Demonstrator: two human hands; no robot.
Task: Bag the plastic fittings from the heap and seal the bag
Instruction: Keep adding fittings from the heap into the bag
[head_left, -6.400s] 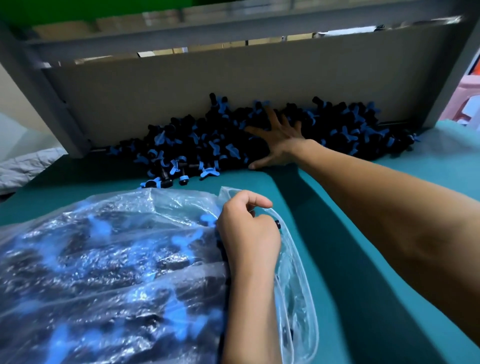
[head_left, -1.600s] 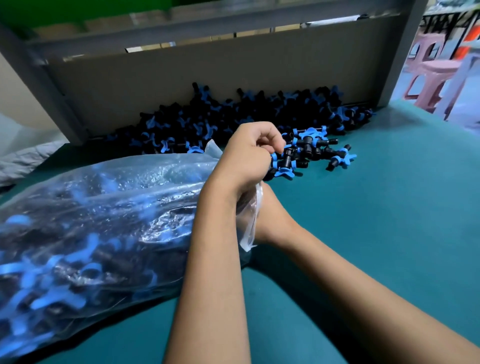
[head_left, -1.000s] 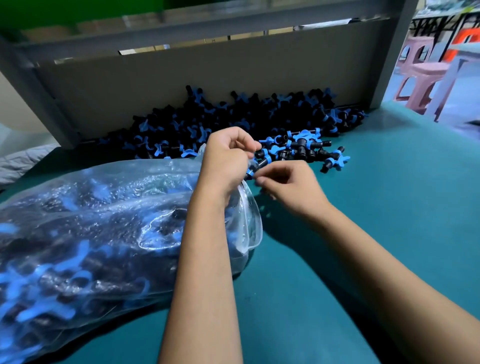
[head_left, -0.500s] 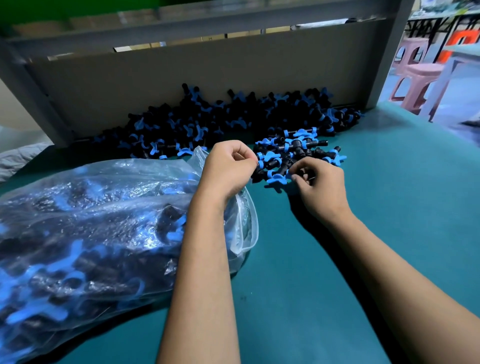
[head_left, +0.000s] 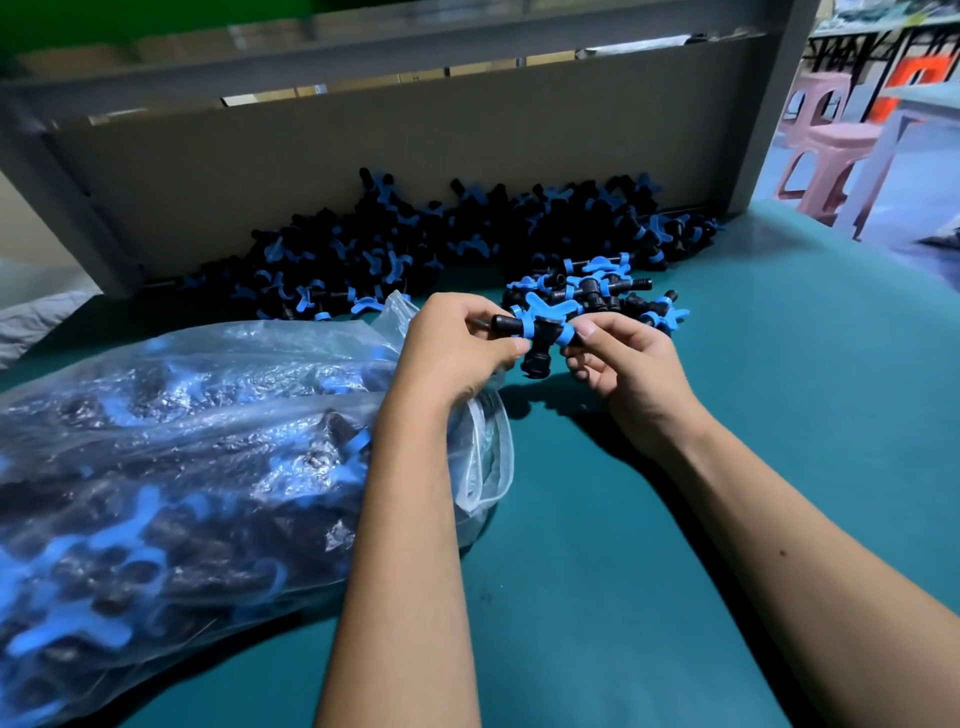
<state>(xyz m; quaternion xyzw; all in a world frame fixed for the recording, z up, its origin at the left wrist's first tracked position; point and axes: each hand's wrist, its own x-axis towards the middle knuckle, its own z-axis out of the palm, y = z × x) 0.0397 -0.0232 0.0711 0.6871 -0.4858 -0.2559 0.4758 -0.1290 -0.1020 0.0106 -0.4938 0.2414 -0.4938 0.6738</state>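
Above the teal-covered worktable, just past the bag's mouth, your right hand pinches one end of a black plastic fitting with blue wing-shaped handles, while your left hand closes its fingers on the fitting's other end and also gathers the rim of the clear plastic bag. That bag lies on its side at your left, already packed with the same black-and-blue pieces, its zip mouth unsealed and facing right. Beyond your hands a small cluster of fittings sits just in front of the long heap of fittings banked against the grey backboard.
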